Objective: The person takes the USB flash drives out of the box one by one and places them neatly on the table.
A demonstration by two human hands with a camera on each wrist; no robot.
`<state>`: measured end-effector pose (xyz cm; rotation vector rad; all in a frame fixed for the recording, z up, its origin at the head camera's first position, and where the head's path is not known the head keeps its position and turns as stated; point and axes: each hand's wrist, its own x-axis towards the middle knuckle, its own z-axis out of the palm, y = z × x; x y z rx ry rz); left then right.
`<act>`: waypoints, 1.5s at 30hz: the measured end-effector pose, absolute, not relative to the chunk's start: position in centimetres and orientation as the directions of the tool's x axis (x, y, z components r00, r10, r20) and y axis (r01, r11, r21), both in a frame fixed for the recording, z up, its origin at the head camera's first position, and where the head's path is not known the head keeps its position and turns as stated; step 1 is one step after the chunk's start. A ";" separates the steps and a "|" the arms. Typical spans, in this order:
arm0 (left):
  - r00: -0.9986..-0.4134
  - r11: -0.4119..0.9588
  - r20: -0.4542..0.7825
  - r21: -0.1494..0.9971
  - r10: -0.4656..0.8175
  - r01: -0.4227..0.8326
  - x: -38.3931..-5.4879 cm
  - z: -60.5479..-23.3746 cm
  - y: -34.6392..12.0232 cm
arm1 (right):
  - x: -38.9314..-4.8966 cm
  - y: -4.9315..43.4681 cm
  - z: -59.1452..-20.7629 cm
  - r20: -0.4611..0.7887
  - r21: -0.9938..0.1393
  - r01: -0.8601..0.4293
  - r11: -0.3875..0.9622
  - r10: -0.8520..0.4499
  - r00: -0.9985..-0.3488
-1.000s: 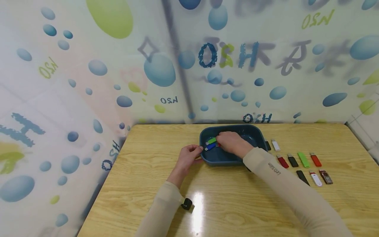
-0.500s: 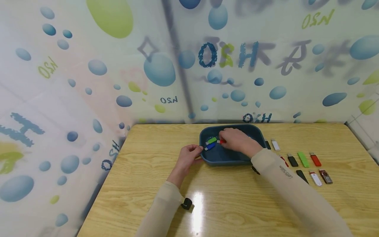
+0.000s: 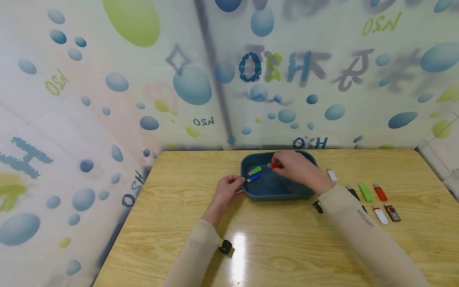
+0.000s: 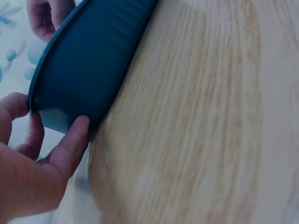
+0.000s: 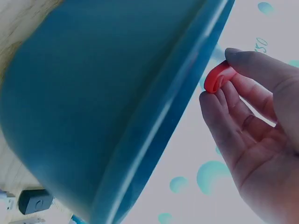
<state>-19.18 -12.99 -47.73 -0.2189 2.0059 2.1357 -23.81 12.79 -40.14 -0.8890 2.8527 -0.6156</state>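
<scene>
A dark blue plastic bin (image 3: 276, 194) stands near the table's back edge. My left hand (image 3: 229, 187) pinches its left rim, thumb at the lip and fingers against the outer wall (image 4: 79, 93). Over the bin's inside, my right hand (image 3: 294, 167) holds a red USB stick (image 3: 274, 166) between thumb and fingers, its metal plug pointing left. The right wrist view has this red USB stick (image 5: 219, 77) above the rim line. A green USB stick (image 3: 255, 170) and a blue USB stick (image 3: 254, 178) lie side by side at the bin's left end.
Right of the bin, several USB sticks lie in loose rows, among them a white one (image 3: 332, 175), a green one (image 3: 365, 193), a red one (image 3: 380, 192) and a brown one (image 3: 392, 213). My right forearm covers others. A patterned curtain (image 3: 201, 119) hangs behind the table.
My right hand has moved right and slightly up, carrying the red USB stick away from the green and blue ones. My left hand has stayed at the rim.
</scene>
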 end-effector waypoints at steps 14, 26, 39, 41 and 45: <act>-0.968 -0.054 -0.246 0.967 0.044 -0.249 -19.2 -47.7 -12.8 | -22.2 16.0 -39.7 0.108 -0.447 -0.496 0.744 -0.506 -0.856; -0.969 -0.054 -0.245 0.967 0.043 -0.247 -19.2 -47.7 -12.9 | -20.4 19.4 -39.4 0.135 -0.480 -0.418 0.772 -0.406 -0.904; -0.966 -0.040 -0.257 0.965 0.040 -0.258 -19.2 -47.6 -12.9 | -18.9 22.9 -39.5 0.129 -0.537 -0.297 0.789 -0.272 -0.954; -0.966 -0.040 -0.256 0.966 0.039 -0.257 -19.1 -47.5 -12.9 | -18.7 23.4 -39.6 0.130 -0.540 -0.280 0.793 -0.250 -0.959; -0.966 -0.042 -0.256 0.965 0.039 -0.257 -19.1 -47.6 -12.9 | -18.4 24.5 -39.9 0.157 -0.534 -0.275 0.799 -0.226 -0.961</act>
